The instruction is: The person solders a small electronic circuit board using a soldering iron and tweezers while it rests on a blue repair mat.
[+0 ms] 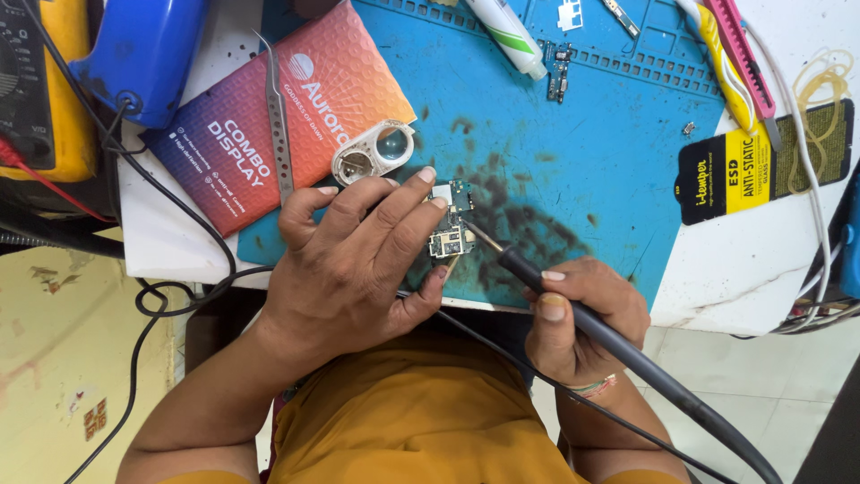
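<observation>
On the blue mat, left hand pinches a circuit board while right hand grips a soldering iron, tip touching board; soldering apparently underway, unfinished.

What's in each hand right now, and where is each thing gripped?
Left hand pinches the small circuit board by its near edges; right hand grips the soldering iron on its black handle, just behind the tip.

A flat rectangular padded package, shading from dark blue through red to orange with white print, lies tilted on the blue mat's left edge. At right, a black and yellow packet, perhaps holding tweezers, rests on the white tabletop
</observation>
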